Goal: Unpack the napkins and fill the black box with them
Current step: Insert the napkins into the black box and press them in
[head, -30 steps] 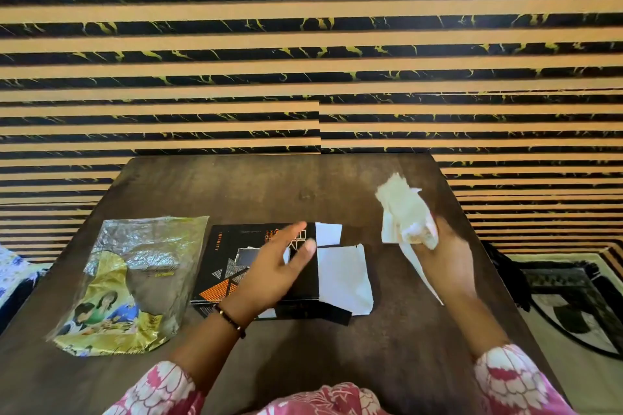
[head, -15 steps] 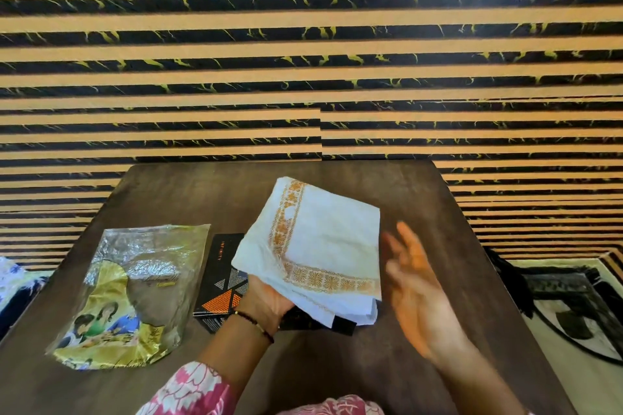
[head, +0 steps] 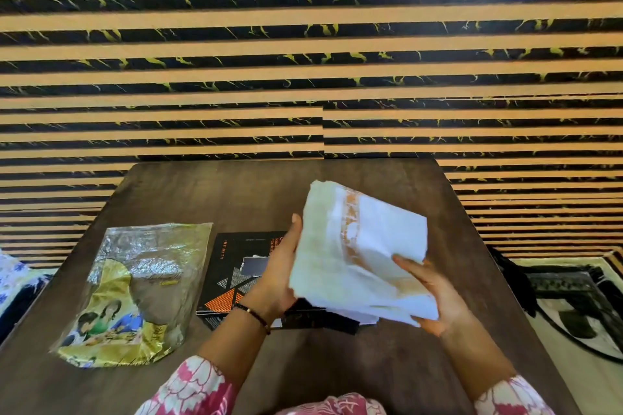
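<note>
I hold a stack of white napkins (head: pixel 364 253) with an orange patterned border in both hands, raised and tilted above the table. My left hand (head: pixel 279 276) grips its left edge and my right hand (head: pixel 435 293) supports its lower right corner. Under the stack lies the black box (head: pixel 236 273), flat, with orange and grey triangles and a white label; its right part is hidden by the napkins and my left hand. The emptied yellow and clear napkin wrapper (head: pixel 135 293) lies to the left of the box.
The dark wooden table (head: pixel 209 192) ends at a striped black and tan wall. A patterned rug (head: pixel 580 307) lies on the floor to the right. Blue-and-white cloth (head: pixel 13 283) shows at the left edge.
My right hand, which earlier held a crumpled napkin and then swung free, now grips the stack. My left hand lifted the stack off the box and tilted it upright.
</note>
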Action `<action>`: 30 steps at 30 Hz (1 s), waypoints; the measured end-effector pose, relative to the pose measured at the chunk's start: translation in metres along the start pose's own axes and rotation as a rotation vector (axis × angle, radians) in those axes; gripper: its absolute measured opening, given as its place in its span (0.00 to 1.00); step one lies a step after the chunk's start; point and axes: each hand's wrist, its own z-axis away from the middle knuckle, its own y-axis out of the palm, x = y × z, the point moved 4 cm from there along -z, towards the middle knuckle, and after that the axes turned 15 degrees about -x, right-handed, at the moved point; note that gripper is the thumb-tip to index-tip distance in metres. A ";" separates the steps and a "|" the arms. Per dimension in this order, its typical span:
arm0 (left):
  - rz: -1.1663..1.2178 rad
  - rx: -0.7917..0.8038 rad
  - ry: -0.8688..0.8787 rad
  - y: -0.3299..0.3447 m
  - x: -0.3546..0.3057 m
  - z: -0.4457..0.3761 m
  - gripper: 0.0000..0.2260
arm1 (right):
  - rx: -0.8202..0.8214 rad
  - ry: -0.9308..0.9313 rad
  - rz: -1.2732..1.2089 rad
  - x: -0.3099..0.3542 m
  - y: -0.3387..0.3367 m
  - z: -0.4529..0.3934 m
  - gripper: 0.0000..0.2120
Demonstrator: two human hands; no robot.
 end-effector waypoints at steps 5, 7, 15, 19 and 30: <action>-0.765 -0.010 0.398 -0.004 0.003 0.003 0.23 | -0.190 0.027 0.034 -0.005 -0.065 -0.005 0.29; -1.074 0.035 0.459 -0.004 0.022 0.005 0.33 | -0.240 0.041 0.148 -0.011 -0.082 -0.004 0.24; -1.248 0.044 0.543 -0.004 0.036 0.006 0.38 | -0.201 0.122 0.413 -0.009 -0.077 -0.013 0.13; -1.266 0.050 0.555 -0.005 0.037 0.011 0.39 | -0.222 0.122 0.473 0.002 -0.059 -0.038 0.19; -1.089 0.061 0.470 -0.009 0.031 0.012 0.30 | -0.149 0.192 0.585 -0.009 -0.033 -0.043 0.17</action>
